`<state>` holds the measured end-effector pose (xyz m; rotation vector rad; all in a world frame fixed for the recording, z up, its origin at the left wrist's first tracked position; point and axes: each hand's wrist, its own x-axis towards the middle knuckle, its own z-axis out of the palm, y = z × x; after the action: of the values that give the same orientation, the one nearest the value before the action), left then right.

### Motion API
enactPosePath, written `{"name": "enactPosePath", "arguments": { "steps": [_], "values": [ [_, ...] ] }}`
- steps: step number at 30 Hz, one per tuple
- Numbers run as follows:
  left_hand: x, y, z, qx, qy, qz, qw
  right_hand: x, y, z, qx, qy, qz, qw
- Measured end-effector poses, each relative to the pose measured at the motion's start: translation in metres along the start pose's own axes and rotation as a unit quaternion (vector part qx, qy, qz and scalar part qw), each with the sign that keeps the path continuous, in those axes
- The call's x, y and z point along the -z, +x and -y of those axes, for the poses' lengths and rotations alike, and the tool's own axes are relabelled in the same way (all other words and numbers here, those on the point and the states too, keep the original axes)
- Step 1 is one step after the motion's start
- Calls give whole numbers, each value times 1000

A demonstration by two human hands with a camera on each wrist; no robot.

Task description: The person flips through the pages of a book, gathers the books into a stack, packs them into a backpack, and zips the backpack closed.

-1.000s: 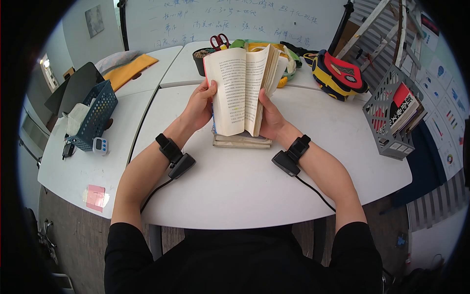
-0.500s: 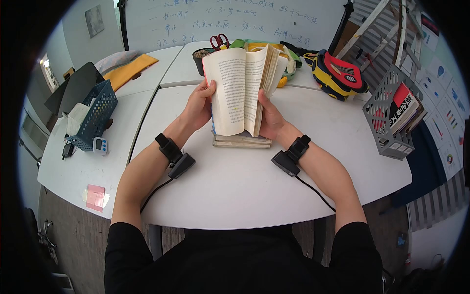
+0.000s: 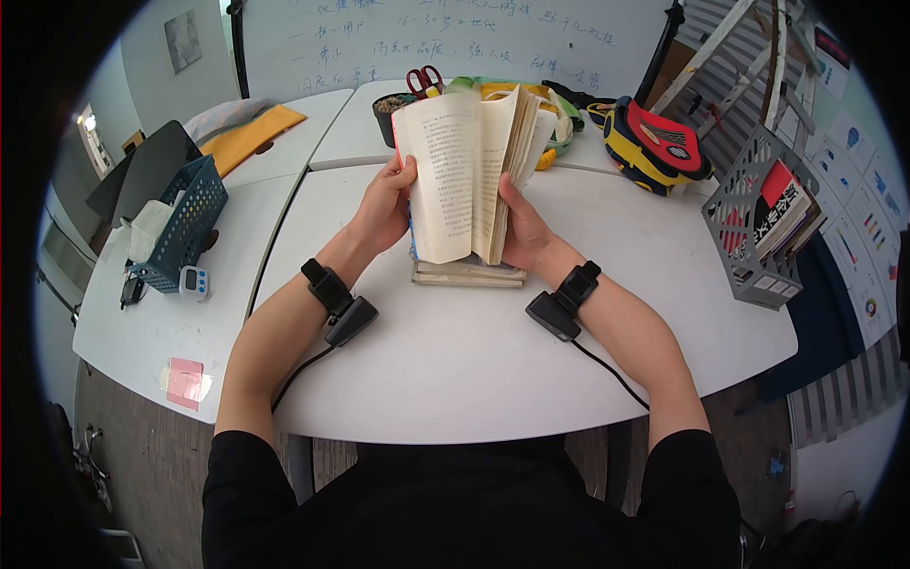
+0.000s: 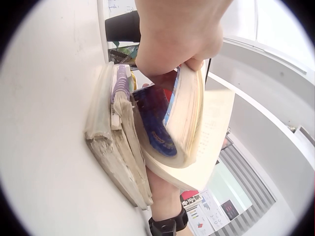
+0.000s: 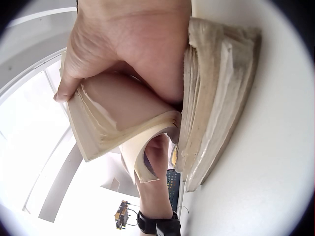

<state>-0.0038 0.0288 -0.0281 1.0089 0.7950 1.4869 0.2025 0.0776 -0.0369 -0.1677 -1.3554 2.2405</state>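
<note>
An open paperback book [image 3: 438,190] is held up in both hands, its pages of small print facing the head camera. My left hand [image 3: 383,207] grips the left side, thumb on the page margin and fingers behind the cover. In the left wrist view the blue cover [image 4: 156,128] shows under the curved pages. My right hand [image 3: 526,228] grips the right half, its thumb [image 5: 68,87] lying over the page edges. A page near the spine is blurred at its top. Beneath the book lies a stack of worn books [image 3: 469,277] on the white table [image 3: 455,370].
Behind the book stand a dark pot [image 3: 386,121] and red-handled scissors [image 3: 425,80]. A red and yellow bag [image 3: 654,142] lies at the back right, beside a grey basket [image 3: 773,275] of books. On the left are a blue basket [image 3: 194,223] and a small timer [image 3: 194,282].
A page has flipped across the spine, so the print on both facing pages differs and the page top is blurred. Both hands have stayed almost in place.
</note>
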Motion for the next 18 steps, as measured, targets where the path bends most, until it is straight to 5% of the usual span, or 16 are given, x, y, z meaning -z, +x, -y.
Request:
{"name": "enactPosePath", "arguments": {
  "steps": [18],
  "values": [
    [-5,-4,-4,11,1,-21,1000,2,0,-2,3,2,-1,1000]
  ]
}}
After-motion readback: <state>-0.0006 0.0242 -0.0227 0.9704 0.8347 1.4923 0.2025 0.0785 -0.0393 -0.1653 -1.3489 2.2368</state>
